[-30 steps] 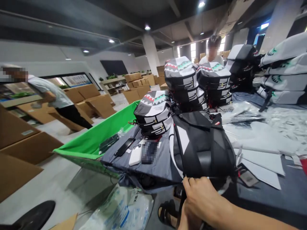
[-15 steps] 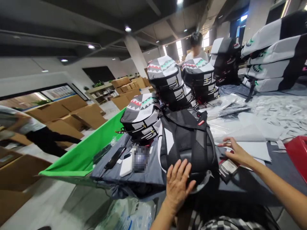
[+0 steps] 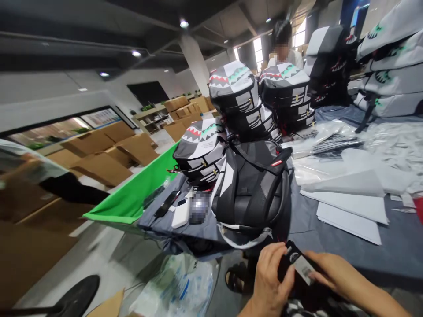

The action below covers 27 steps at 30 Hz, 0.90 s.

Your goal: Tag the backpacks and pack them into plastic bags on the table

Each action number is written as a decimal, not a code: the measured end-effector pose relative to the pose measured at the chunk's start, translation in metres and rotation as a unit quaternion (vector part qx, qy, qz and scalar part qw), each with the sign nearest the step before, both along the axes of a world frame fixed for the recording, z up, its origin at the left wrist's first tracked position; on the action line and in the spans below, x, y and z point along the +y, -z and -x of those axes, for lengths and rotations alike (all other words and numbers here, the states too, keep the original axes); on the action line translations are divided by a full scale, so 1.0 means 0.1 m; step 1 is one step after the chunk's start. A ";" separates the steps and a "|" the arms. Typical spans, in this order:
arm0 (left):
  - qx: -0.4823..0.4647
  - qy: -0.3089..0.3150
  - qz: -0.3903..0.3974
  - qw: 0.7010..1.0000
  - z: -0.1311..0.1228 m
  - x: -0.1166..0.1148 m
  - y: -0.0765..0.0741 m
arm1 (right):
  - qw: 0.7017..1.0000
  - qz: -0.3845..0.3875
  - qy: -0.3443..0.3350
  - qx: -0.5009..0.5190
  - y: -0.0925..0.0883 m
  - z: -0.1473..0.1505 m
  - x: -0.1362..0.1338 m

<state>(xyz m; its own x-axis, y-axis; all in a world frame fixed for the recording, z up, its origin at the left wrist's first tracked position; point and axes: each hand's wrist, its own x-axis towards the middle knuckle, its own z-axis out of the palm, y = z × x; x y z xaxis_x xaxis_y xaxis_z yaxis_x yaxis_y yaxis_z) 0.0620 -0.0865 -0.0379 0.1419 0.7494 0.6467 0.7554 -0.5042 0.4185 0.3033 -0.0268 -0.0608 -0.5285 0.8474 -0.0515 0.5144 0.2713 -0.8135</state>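
Note:
Both my hands hold a small black hang tag (image 3: 295, 264) with a white label, low in the view near the table's front edge. My left hand (image 3: 269, 279) pinches its left end with fingers curled. My right hand (image 3: 330, 274) grips its right end, fingers closed. Just beyond them a black and grey backpack (image 3: 254, 189) lies on the grey table cover (image 3: 304, 229), straps up, a white cord loop hanging at its near end.
Stacks of grey shark-mouth backpacks (image 3: 236, 103) stand behind it. White paper sheets (image 3: 350, 207) and clear plastic bags lie to the right. A phone and a white power bank (image 3: 181, 213) sit left, beside a green bin (image 3: 139, 193). Cardboard boxes (image 3: 102, 154) cover the floor; people work nearby.
My left hand left the backpack and my right hand left the table; both came together near the table edge, closed on the black tag. The view swung slightly right and down.

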 end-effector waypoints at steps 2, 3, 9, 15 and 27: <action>-0.031 -0.001 -0.005 0.999 -0.18 0.04 0.07 | 0.999 0.035 -0.005 -0.024 -0.13 -0.18 0.08; -0.026 0.007 -0.025 0.999 -0.22 0.08 0.09 | 0.999 0.027 0.020 -0.041 -0.19 -0.29 0.18; -0.008 0.055 -0.026 0.998 -0.29 0.27 0.20 | 0.963 -0.115 0.222 -0.099 -0.20 -0.85 0.96; -0.063 0.115 0.049 0.990 -0.43 0.26 0.36 | 0.951 -0.119 0.254 -0.130 0.00 -0.86 1.06; -0.130 0.209 0.157 0.956 -0.56 0.84 0.09 | 0.954 -0.090 0.211 -0.193 -0.49 -0.76 1.19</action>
<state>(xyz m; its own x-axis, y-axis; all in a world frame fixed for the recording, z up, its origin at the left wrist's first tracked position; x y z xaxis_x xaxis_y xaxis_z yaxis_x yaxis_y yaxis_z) 0.1176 -0.0028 -0.0469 0.3357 0.8260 0.4528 0.3649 -0.5572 0.7459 0.3793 0.0923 -0.0122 -0.1097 0.9939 -0.0075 0.8607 0.0912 -0.5008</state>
